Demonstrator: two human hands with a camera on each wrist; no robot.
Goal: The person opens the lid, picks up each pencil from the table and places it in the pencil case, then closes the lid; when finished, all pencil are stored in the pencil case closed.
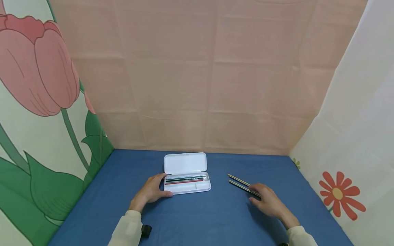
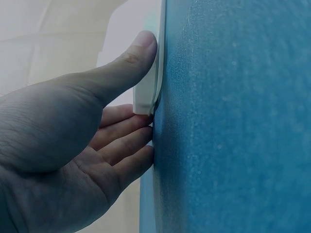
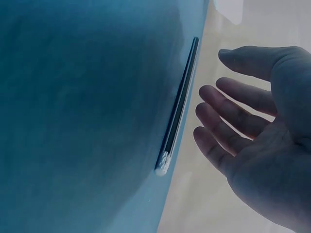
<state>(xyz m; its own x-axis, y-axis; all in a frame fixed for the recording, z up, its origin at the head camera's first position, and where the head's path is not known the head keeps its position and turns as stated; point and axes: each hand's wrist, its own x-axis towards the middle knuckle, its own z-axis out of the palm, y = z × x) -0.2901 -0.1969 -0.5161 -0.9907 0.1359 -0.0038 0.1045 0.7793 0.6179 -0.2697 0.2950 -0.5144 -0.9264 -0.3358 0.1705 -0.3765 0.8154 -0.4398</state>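
A white pencil case point(image 1: 184, 189) lies on the blue cloth with its lid point(image 1: 185, 163) folded back. Inside it are several dark green pencils point(image 1: 181, 179) and a red pencil point(image 1: 184, 182). My left hand point(image 1: 150, 190) holds the case's left end, thumb at the near corner, fingertips at the end edge. To the right, two pencils point(image 1: 238, 180) point(image 1: 242, 188) lie slanted on the cloth. Over their near ends is my right hand point(image 1: 267, 201), its fingers spread loosely. In the right wrist view a dark pencil point(image 3: 181, 107) with a whitish end lies apart from those fingers.
Blue cloth point(image 1: 191, 218) covers the table. A beige cloth wall point(image 1: 200, 85) stands behind it. On the left is a panel with a printed tulip point(image 1: 37, 68), on the right a white panel with a red flower point(image 1: 337, 194). A dark strap piece point(image 1: 146, 231) sits at my left wrist.
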